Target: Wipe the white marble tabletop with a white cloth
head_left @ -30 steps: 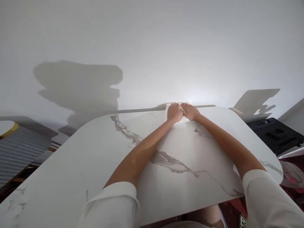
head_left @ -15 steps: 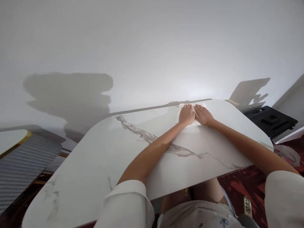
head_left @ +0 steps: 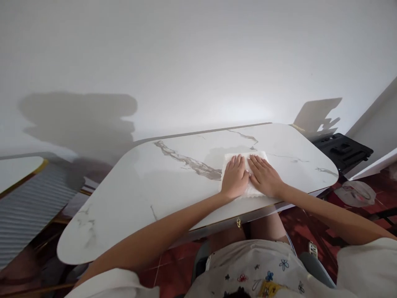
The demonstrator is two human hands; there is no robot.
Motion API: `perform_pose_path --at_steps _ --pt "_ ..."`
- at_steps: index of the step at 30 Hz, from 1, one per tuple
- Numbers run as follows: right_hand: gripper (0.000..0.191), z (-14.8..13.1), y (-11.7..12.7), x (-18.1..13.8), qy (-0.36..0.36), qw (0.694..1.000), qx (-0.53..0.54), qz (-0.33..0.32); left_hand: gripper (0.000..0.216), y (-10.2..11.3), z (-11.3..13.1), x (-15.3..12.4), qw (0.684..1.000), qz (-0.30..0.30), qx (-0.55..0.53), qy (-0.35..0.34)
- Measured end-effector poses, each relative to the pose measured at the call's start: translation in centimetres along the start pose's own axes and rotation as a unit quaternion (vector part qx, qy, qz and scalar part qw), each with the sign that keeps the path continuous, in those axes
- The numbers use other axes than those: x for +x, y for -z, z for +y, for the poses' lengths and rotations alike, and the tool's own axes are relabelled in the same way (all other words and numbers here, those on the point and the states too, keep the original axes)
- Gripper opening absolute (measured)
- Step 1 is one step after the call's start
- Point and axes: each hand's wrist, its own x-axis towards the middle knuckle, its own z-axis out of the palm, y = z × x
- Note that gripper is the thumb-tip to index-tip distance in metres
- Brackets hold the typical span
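A white cloth or paper towel (head_left: 252, 191) lies spread on the white, grey-veined tabletop (head_left: 130, 182), close to the front edge. My left hand (head_left: 235, 177) rests flat on its left half, fingers stretched out and pointing away from me. Over the right half, my right hand (head_left: 265, 176) presses down the same way, its thumb near the left thumb. Both palms cover much of the cloth; its far edge and a strip between the hands show. Whether it is fabric or paper, I cannot tell.
Behind the table stands a plain pale wall (head_left: 198, 70). A ribbed grey cabinet (head_left: 34, 207) with a gold-edged white top is at left. On the right are a black case (head_left: 344, 151) and a clear plastic item (head_left: 355, 193) above the red floor (head_left: 180, 258).
Both hands have drawn the cloth from the table's far edge back toward me, near the front edge. My elbows are more bent and spread, and the view has shifted slightly.
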Motion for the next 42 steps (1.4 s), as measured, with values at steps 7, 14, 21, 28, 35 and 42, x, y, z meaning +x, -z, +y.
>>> perform_pose_path --at_steps 7,14,21,28,35,42 --pt "0.058 1.3 1.9 -4.8 0.048 0.999 0.021 -0.005 0.064 0.0 4.1 -3.1 0.995 -0.039 -0.075 0.043" --pt "0.058 6.4 2.1 -5.2 0.028 0.999 0.008 -0.02 0.063 -1.8 6.9 0.3 0.995 -0.034 -0.096 0.01" --pt "0.057 11.8 0.9 -0.9 0.006 0.999 -0.004 -0.045 0.059 -2.8 7.1 6.4 0.997 -0.019 -0.078 0.013" --pt "0.058 15.3 -1.2 6.4 0.016 0.998 0.008 -0.053 0.057 -3.7 4.4 12.5 0.998 0.029 -0.035 0.035" --pt "0.058 16.9 -3.2 12.7 0.029 0.998 0.036 -0.049 0.057 -4.0 1.0 17.2 0.997 0.043 0.031 0.051" --pt "0.055 19.4 -4.7 17.0 0.01 0.999 0.041 -0.032 0.053 -4.8 -0.9 22.4 0.996 0.068 0.048 0.036"
